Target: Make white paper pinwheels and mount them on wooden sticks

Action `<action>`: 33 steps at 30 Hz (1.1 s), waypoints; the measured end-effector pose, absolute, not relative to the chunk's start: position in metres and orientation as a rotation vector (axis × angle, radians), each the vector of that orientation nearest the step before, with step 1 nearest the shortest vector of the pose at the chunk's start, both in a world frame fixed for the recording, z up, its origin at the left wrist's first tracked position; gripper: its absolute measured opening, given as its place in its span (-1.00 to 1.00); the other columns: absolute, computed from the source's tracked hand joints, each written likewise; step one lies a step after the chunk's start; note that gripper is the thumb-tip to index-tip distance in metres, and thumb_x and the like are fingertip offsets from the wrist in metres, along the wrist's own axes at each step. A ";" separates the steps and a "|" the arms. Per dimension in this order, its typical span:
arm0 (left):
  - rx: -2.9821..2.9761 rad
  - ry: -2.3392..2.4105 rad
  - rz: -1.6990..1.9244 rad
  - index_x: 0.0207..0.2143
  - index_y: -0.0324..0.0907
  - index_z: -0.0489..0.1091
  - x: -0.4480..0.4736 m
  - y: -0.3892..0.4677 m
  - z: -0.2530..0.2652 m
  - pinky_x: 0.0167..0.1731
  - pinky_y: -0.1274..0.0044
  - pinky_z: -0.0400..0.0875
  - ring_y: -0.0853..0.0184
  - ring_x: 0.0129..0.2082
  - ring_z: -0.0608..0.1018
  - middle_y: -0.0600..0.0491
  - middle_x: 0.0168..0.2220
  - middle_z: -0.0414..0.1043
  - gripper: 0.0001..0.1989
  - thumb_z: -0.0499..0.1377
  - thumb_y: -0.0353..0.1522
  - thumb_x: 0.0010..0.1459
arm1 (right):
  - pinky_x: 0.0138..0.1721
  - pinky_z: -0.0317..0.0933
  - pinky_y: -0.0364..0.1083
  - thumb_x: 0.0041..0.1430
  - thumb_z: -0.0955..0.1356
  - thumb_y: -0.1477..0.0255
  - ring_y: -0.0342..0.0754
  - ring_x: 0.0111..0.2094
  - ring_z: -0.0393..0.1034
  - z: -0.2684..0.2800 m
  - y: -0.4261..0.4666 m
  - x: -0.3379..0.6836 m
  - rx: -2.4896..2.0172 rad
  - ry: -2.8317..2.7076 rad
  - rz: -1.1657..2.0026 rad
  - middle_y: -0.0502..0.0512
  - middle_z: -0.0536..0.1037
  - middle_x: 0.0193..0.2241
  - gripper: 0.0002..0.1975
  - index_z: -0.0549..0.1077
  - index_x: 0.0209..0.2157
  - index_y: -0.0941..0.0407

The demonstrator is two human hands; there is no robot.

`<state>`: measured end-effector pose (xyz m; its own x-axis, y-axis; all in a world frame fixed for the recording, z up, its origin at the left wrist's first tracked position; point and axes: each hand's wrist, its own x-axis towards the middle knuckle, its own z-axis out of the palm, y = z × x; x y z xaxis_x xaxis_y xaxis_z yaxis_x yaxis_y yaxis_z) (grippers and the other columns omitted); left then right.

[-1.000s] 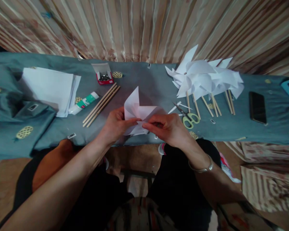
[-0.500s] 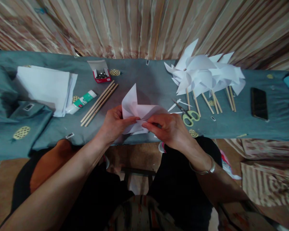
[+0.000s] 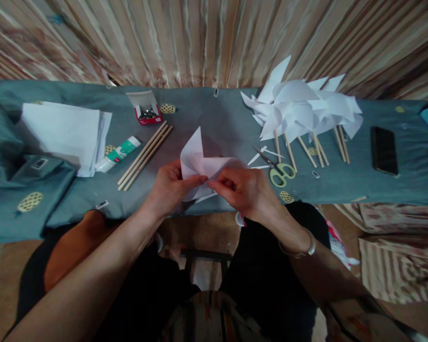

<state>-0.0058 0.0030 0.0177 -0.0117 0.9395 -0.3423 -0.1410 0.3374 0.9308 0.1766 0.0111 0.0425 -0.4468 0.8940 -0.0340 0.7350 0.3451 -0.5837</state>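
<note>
A white paper pinwheel (image 3: 214, 164) with folded blades is held between both hands above the table's front edge. My left hand (image 3: 173, 185) grips its left side, the thumb pressing near the centre. My right hand (image 3: 240, 187) pinches the paper at the centre from the right, thumb and forefinger together; whether a small pin is between them is hidden. Green-handled scissors (image 3: 281, 173) lie just right of my right hand, by some paper strips (image 3: 258, 156). Left of my left hand rest several wooden sticks (image 3: 144, 156).
A red box of metal pins (image 3: 149, 114), a glue tube (image 3: 118, 154) and a stack of white paper (image 3: 62, 133) lie at the left. Finished pinwheels on sticks (image 3: 299, 107) are piled at the back right, beside a phone (image 3: 384, 150). A striped curtain (image 3: 199, 42) hangs behind.
My right fingertips have shifted slightly left at the pinwheel's centre, and its lower edge has tilted a little. Both hands keep their hold. The view has moved slightly.
</note>
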 end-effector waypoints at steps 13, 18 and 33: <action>0.807 1.261 1.034 -0.41 -0.25 0.51 -0.005 0.002 0.018 -0.44 0.54 0.41 0.38 -0.52 0.52 0.08 -0.46 0.56 -0.67 0.46 -0.34 -0.28 | -0.52 0.00 -0.12 0.26 0.34 0.13 -0.15 -0.59 0.25 0.039 0.012 0.178 -1.436 -2.279 0.742 0.00 0.52 -0.56 -0.66 0.53 -0.46 0.05; 0.843 1.271 1.012 -0.38 -0.24 0.51 -0.006 0.001 0.017 -0.43 0.51 0.40 0.34 -0.50 0.52 0.06 -0.44 0.56 -0.67 0.45 -0.31 -0.25 | -0.50 0.01 -0.11 0.25 0.34 0.13 -0.13 -0.57 0.30 0.039 0.013 0.177 -1.466 -2.307 0.725 0.03 0.54 -0.53 -0.66 0.54 -0.44 0.09; 0.929 1.300 0.948 -0.33 -0.23 0.53 -0.012 0.001 0.012 -0.40 0.49 0.45 0.28 -0.45 0.57 0.03 -0.40 0.59 -0.60 0.47 -0.27 -0.26 | -0.47 0.08 -0.10 0.24 0.37 0.22 -0.08 -0.49 0.43 0.043 0.013 0.173 -1.548 -2.351 0.793 0.06 0.59 -0.50 -0.73 0.59 -0.40 0.10</action>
<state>-0.0115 0.0010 0.0121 0.0377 0.9384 -0.3436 -0.0401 0.3450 0.9378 0.1729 0.0133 0.0434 -0.4225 0.8996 -0.1105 0.7827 0.3007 -0.5449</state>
